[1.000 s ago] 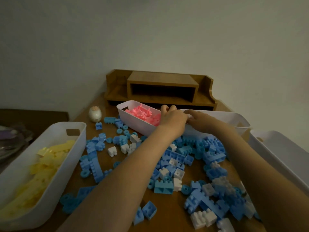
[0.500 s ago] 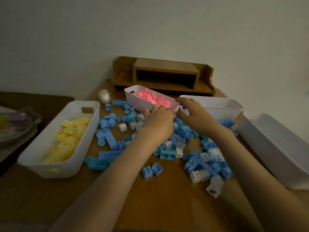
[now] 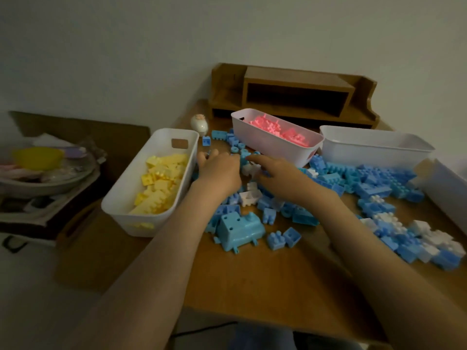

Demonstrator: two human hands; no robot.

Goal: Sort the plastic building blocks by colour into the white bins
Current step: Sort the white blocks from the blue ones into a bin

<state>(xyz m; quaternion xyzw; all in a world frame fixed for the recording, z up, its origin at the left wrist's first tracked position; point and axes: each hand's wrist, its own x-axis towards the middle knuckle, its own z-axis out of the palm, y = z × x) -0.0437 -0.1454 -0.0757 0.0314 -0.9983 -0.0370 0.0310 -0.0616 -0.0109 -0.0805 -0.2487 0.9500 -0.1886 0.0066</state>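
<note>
blue blocks (image 3: 366,183) and a few white blocks (image 3: 249,197) lie scattered over the far and right parts of the wooden table (image 3: 252,286). at the left the yellow bin (image 3: 141,223), white-walled, holds yellow blocks (image 3: 161,178); farther back the pink bin (image 3: 273,147) holds pink blocks (image 3: 278,128); right of it stands a third bin (image 3: 374,152), and a fourth bin (image 3: 447,190) is cut by the right edge. the left hand (image 3: 218,170) lies back up over the blocks just beside the yellow bin, fingers reaching away and down; their tips are hidden, so i cannot tell whether it grips anything. the right hand (image 3: 275,176), just beside it, stretches its forefinger leftward over white blocks near the pink bin; its other fingers are hidden underneath, so its grip cannot be told either. a big blue piece (image 3: 240,227) lies nearer than the hands, between the forearms. a wooden shelf (image 3: 295,94) stands at the far edge
</note>
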